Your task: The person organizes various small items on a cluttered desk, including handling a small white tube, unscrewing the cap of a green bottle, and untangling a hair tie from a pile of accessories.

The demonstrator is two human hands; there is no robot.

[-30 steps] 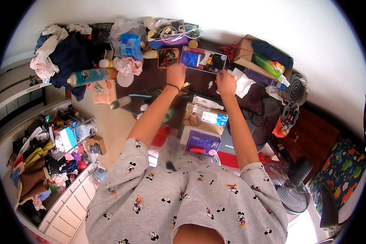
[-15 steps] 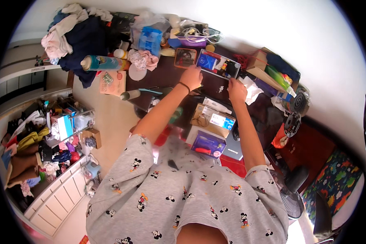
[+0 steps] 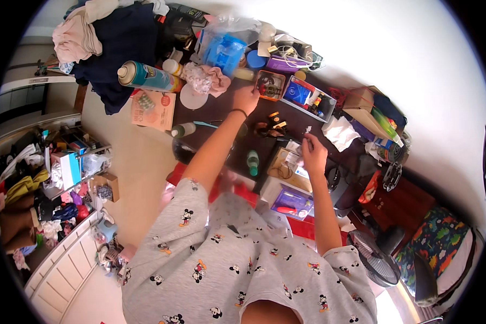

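Note:
My left hand (image 3: 245,100) reaches to the left side of a small orange-rimmed box (image 3: 277,98). Its fingers are curled at the box's edge; the fingertips are partly hidden. Dark coiled items lie inside that box. Just to its right stands a white-edged tray (image 3: 308,112) with a blue packet (image 3: 298,92) and small bottles in it. My right hand (image 3: 315,154) hovers over the right side of a cardboard box (image 3: 286,171), its fingers slightly apart with nothing visible in them. Small white scraps (image 3: 308,129) lie just beyond those fingertips.
Black and gold small items (image 3: 276,123) and a green bottle (image 3: 252,163) are on the dark tabletop. A spray can (image 3: 148,76) lies at the left beside pink cloth (image 3: 205,79). Crumpled white tissue (image 3: 340,134) lies at the right. A fan (image 3: 375,259) stands lower right.
My left hand has left the white-edged tray and moved to the orange-rimmed box's left side. My right hand has drawn back from the tray towards me. The view has shifted.

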